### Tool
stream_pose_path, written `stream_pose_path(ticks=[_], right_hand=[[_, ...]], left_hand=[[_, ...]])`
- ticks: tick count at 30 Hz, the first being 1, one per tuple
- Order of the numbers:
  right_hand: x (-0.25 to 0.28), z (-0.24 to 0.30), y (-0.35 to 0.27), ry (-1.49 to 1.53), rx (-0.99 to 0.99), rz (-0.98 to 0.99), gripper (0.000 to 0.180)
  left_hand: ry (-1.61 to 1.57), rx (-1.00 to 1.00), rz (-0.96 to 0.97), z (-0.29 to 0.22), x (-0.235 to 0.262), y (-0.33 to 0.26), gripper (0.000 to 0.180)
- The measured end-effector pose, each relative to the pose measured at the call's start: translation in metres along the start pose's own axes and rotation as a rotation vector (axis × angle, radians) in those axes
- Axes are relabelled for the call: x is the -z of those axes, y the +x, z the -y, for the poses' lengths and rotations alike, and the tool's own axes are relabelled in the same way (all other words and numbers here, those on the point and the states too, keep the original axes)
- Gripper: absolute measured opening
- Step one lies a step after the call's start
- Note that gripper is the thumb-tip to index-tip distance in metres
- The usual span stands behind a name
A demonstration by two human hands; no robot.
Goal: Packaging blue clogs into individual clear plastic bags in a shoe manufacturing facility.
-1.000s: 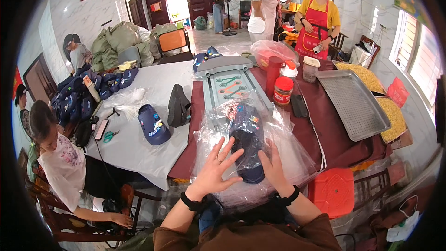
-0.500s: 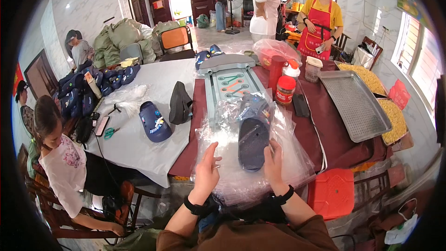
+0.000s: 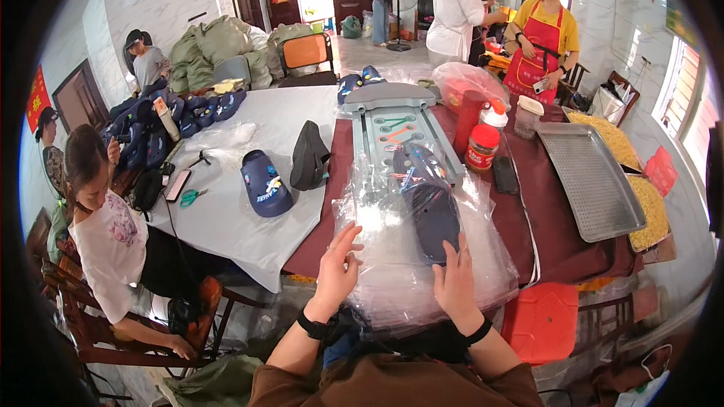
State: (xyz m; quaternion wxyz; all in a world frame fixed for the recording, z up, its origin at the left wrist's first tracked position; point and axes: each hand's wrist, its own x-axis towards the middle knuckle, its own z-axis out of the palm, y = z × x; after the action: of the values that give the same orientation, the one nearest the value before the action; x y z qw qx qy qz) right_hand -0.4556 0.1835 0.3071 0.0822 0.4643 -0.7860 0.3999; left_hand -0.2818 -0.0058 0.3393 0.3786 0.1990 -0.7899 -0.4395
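Both hands, left [image 3: 337, 270] and right [image 3: 456, 283], rest open on plastic bags [image 3: 392, 256]; bagged slipper [image 3: 434, 215] just beyond.

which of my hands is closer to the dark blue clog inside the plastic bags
Right. Your right hand lies on the clear plastic bags just below the dark blue clog, fingertips at its near end. Your left hand is farther off, at the stack's left side.
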Motion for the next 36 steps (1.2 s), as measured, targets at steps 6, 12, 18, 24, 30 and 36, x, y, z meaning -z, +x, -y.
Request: stream_pose_path(ticks=[6,12,18,24,30,36], right_hand=[[-0.008,-0.001,0.000,-0.152,0.025,0.010,0.034],[0.002,-0.001,-0.001,-0.093,0.002,0.017,0.032],[0.007,0.001,-0.007,-0.090,0.038,0.037,0.038],[0.019,0.000,-0.021,-0.131,0.074,0.103,0.053],[0.059,0.021,-0.018,-0.077,0.122,0.211,0.052],[0.096,0.045,-0.011,0.258,0.194,0.317,0.040]], left_hand=[[0.089,-0.003,0.153,0.003,0.024,-0.005,0.060],[0.516,-0.083,-0.212,0.093,0.106,0.058,0.070],[1.012,-0.080,-0.379,0.203,0.213,0.162,0.077],[1.091,0.277,-0.040,0.222,0.257,0.192,0.071],[0.767,0.335,-0.161,0.136,0.276,0.162,0.052],[-0.103,0.142,-0.334,-0.004,0.202,0.080,0.037]])
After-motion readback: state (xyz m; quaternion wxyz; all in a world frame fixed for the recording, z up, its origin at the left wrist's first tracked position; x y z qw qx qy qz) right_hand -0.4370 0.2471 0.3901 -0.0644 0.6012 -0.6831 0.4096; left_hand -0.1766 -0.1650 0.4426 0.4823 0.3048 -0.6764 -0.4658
